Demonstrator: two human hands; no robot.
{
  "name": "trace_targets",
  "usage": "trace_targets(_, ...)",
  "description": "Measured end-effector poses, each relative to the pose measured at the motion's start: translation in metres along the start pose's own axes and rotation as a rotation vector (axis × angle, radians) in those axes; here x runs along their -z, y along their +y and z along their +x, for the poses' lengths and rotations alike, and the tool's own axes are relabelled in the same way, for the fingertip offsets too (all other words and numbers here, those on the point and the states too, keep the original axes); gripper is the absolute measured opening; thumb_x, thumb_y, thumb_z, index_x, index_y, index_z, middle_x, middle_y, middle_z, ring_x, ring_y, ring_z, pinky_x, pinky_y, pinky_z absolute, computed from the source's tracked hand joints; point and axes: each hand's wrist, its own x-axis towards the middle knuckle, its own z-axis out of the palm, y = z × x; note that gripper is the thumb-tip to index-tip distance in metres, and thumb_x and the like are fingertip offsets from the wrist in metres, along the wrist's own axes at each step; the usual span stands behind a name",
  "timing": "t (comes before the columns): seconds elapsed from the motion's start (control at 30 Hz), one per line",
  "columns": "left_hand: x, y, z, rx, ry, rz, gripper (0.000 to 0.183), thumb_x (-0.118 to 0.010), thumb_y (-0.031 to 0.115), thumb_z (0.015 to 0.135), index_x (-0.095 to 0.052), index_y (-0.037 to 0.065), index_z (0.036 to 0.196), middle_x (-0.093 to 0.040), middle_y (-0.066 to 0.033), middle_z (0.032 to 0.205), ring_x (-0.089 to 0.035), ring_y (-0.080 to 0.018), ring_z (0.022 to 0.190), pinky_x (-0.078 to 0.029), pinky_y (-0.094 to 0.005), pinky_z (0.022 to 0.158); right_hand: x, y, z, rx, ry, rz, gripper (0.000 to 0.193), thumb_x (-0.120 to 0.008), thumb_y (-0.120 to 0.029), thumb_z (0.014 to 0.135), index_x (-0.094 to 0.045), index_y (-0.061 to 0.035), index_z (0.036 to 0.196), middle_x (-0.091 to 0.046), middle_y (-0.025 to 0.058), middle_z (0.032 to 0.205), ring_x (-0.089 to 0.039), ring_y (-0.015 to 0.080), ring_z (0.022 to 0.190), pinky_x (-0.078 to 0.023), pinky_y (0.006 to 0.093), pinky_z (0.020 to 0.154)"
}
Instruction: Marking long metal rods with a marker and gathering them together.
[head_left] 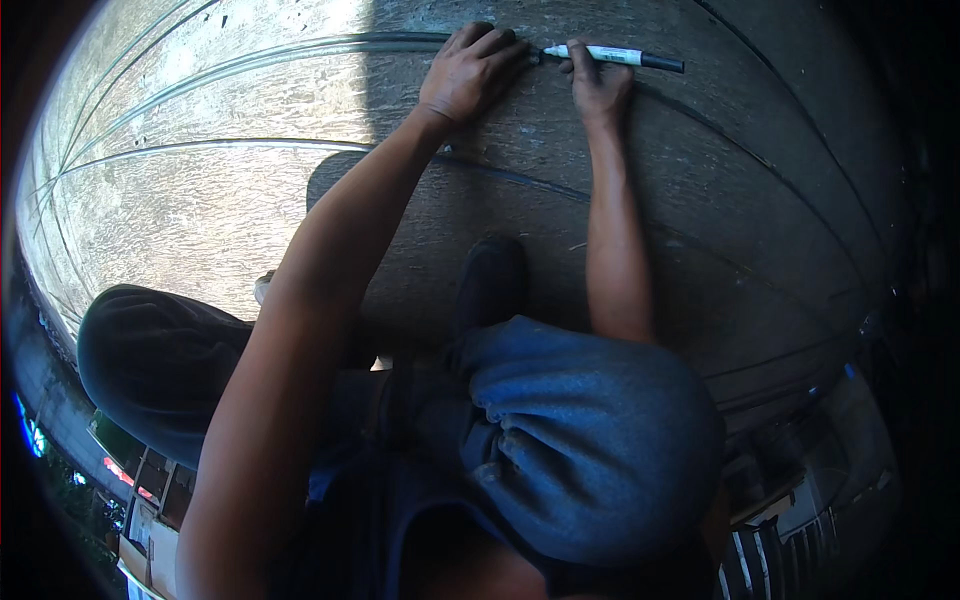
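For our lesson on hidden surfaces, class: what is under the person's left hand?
Long, thin rods run in from the left and pass under the left hand. The hand covers the stretch beneath it, so their arrangement there cannot be seen.

Head-worn fisheye, near, facing down at hands.

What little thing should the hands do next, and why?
Maybe guide the marker, narrow end first, gently onto the thin dark bars beside the left hand. The right hand holds it pointing that way, and the left hand lies over the bars, perhaps steadying them. I can't tell whether it touches them yet.
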Motion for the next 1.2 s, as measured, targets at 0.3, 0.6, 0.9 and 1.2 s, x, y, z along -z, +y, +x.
trace_targets(0.3,0.0000,-0.0009,-0.0007,0.007,-0.009,0.010,0.032,-0.066,0.026,0.087,-0.067,0.015,0.117,-0.061,-0.0043,0.117,-0.054,-0.0260,0.110,-0.046,-0.0393,0.096,0.0020,-0.0008,0.0015,-0.089,-0.004,0.011,0.019,-0.070,-0.018,0.085,-0.072,-0.0002,0.091,-0.070,0.0069,0.069,-0.068,0.0150,0.068,-0.052,0.0299,0.067)
trace_targets(0.6,0.0015,-0.0004,-0.0001,-0.003,-0.009,-0.005,0.032,-0.066,0.025,0.087,-0.067,0.014,0.117,-0.061,-0.0045,0.117,-0.054,-0.0274,0.110,-0.047,-0.0396,0.096,0.0003,-0.0018,0.0010,-0.052,0.000,-0.005,0.020,-0.070,-0.020,0.085,-0.072,-0.0001,0.090,-0.070,0.0067,0.070,-0.068,0.0151,0.069,-0.052,0.0296,0.067)
trace_targets(0.9,0.0000,-0.0009,0.0003,-0.009,0.004,-0.012,0.033,-0.067,0.025,0.084,-0.068,0.014,0.115,-0.061,-0.0040,0.115,-0.054,-0.0270,0.108,-0.047,-0.0397,0.094,0.0013,-0.0082,-0.0007,-0.021,-0.008,0.026,0.020,-0.070,-0.019,0.085,-0.072,0.0004,0.089,-0.069,0.0058,0.069,-0.066,0.0145,0.067,-0.052,0.0293,0.065)
trace_targets(1.2,-0.0001,-0.0008,-0.0009,-0.013,0.019,0.010,0.033,-0.067,0.024,0.084,-0.068,0.015,0.116,-0.061,-0.0034,0.116,-0.054,-0.0263,0.108,-0.048,-0.0387,0.094,-0.0011,-0.0033,-0.0003,-0.031,0.001,0.067,0.015,-0.067,-0.015,0.088,-0.071,-0.0001,0.092,-0.066,0.0035,0.068,-0.057,0.0079,0.058,-0.044,0.0231,0.052)
